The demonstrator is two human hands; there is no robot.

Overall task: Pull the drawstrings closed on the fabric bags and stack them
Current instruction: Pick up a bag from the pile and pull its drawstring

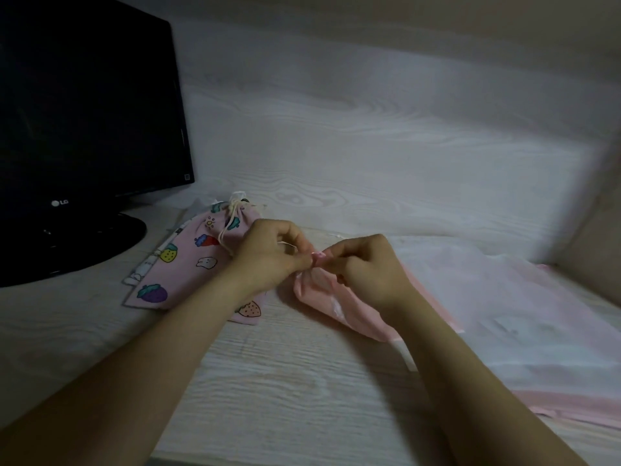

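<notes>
At the far left a dark monitor stands on the desk. Just beside its base lies the printed bag, mouth cinched, resting on another bag; we judge this the start of our stack. Our left grip pinches the gathered mouth of the pink bag, mid-desk, probably to steady the cloth. Our right grip pinches the same bunched mouth, likely at the cord end, though that is too small to tell. Further right lie pale sheer bags, flat, apparently awaiting closing.
</notes>
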